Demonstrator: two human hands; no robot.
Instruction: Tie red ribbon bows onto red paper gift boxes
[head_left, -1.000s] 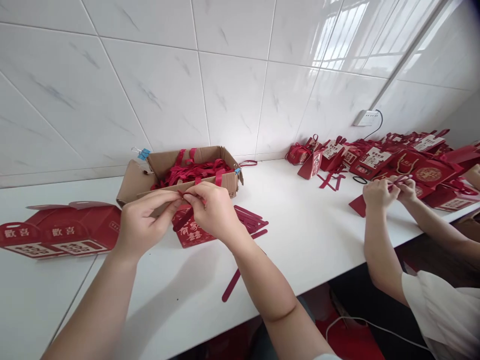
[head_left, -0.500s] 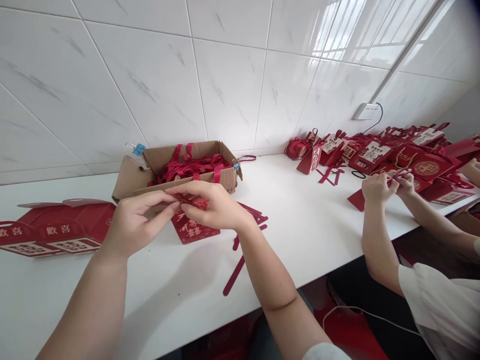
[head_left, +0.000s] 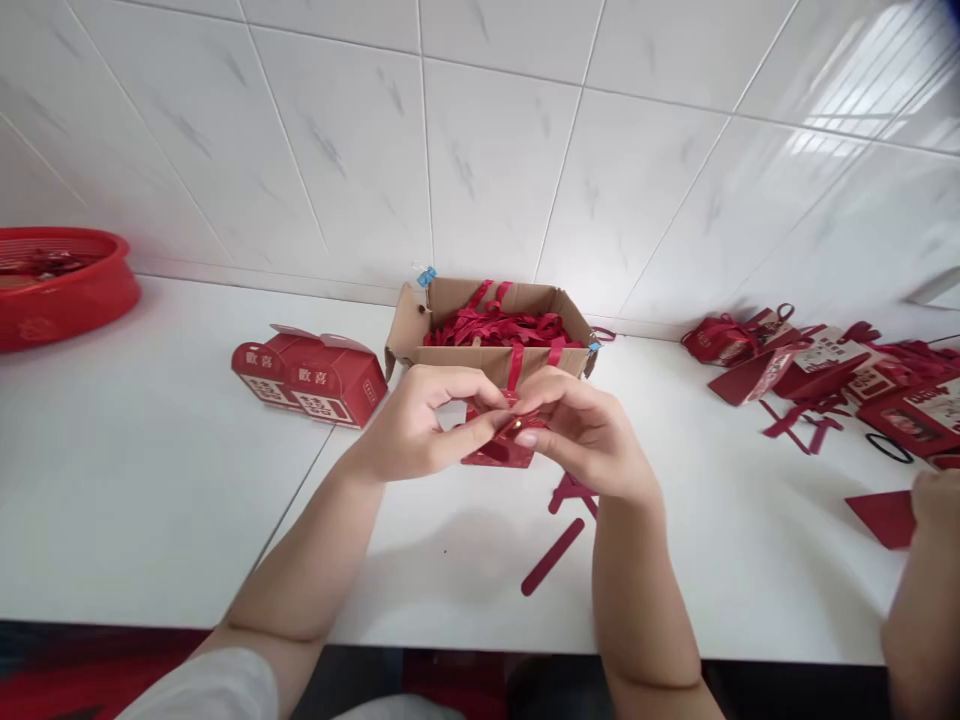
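Note:
My left hand (head_left: 427, 425) and my right hand (head_left: 596, 430) meet over the middle of the white table. Thumbs and fingertips of both are closed on the top of a small red gift box (head_left: 499, 455) with pale printing. A tiny gold-coloured spot shows between the fingertips; what it is, I cannot tell. My fingers hide much of the box's top. Just behind it is an open cardboard box (head_left: 487, 357) filled with dark red ribbons (head_left: 495, 328). Dark red strips (head_left: 553, 557) lie on the table, near my right forearm.
Left of my hands stands a red box with white panels (head_left: 311, 375). A red plastic basket (head_left: 67, 300) is at the far left. Along the wall on the right are several red gift boxes (head_left: 724, 340). A co-worker's hand (head_left: 937, 505) holds a red piece (head_left: 885, 517) there.
The view has swung left, bringing the red basket in and most of the co-worker out. Both my hands remain at the box's top, their fingertips slightly shifted.

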